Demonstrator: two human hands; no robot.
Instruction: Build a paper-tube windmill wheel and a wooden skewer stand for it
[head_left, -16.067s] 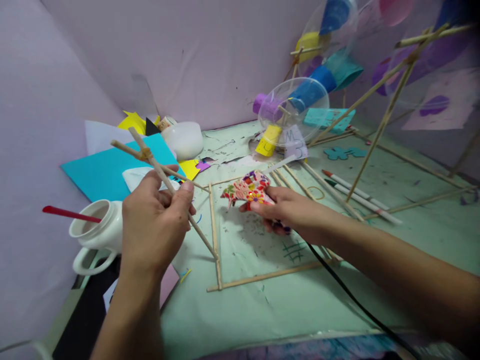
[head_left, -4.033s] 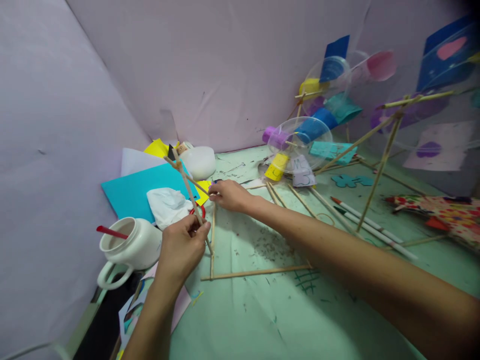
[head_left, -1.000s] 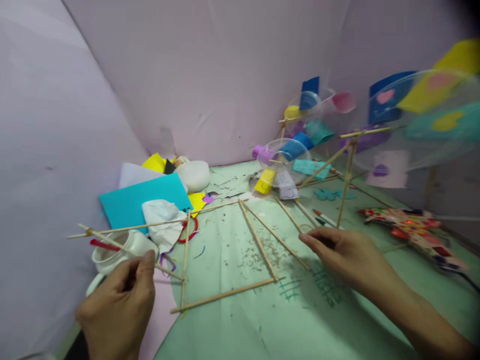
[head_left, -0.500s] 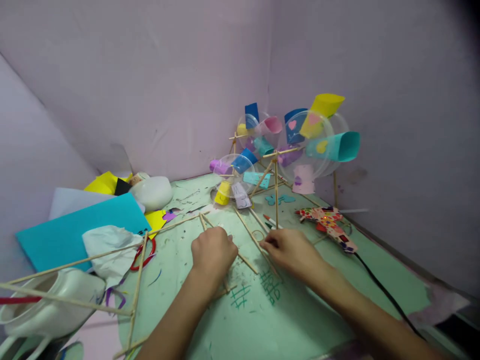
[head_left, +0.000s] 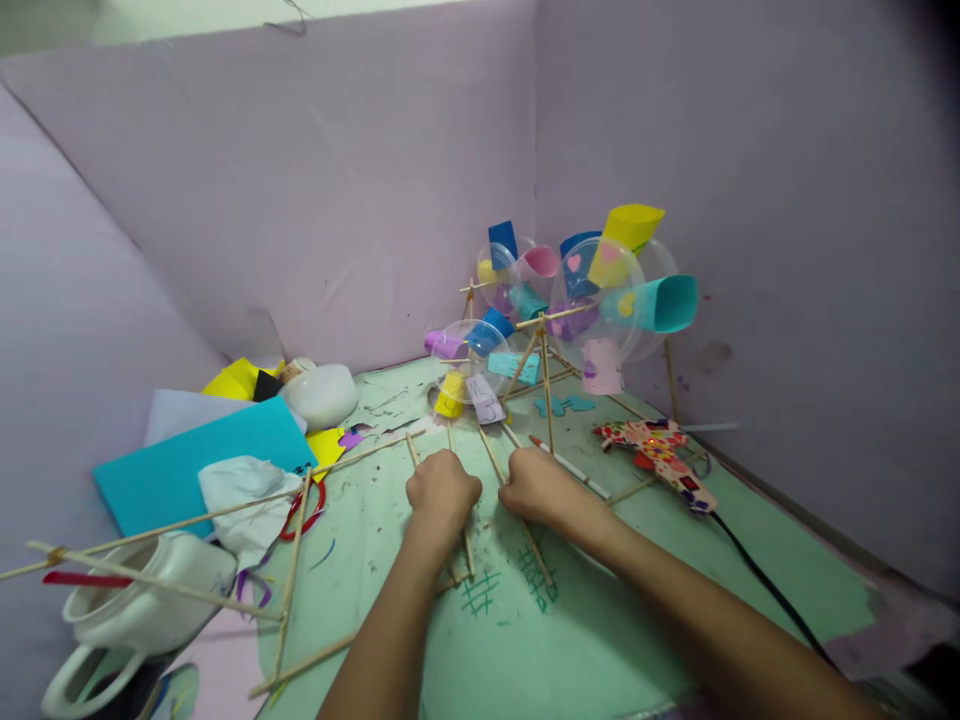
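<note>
My left hand (head_left: 442, 492) is closed over thin wooden sticks (head_left: 469, 550) on the green table. Two sticks run lengthwise under its fingers, their lower ends at a short crosspiece (head_left: 448, 583). Close by on the right, my right hand (head_left: 536, 487) is closed, fingers curled down onto another long wooden stick (head_left: 536, 550) that slants past it. Its fingertips are hidden from view. Beyond the hands stands a stick frame (head_left: 546, 390) bearing a clear-disc wheel with coloured paper cups (head_left: 671, 304). A smaller wheel (head_left: 469, 360) sits to its left.
A patterned glue gun (head_left: 660, 455) with a black cord lies on the right. On the left are a stick frame (head_left: 292, 570), a white mug (head_left: 150, 600), crumpled tissue (head_left: 244, 500), red-handled scissors (head_left: 307, 510) and blue paper (head_left: 202, 460). A pencil (head_left: 570, 466) lies behind my right hand.
My hands have come closer together. The stick by my left hand has swung from a diagonal to nearly lengthwise. My right hand's fingers have turned downward, and the view has tilted up.
</note>
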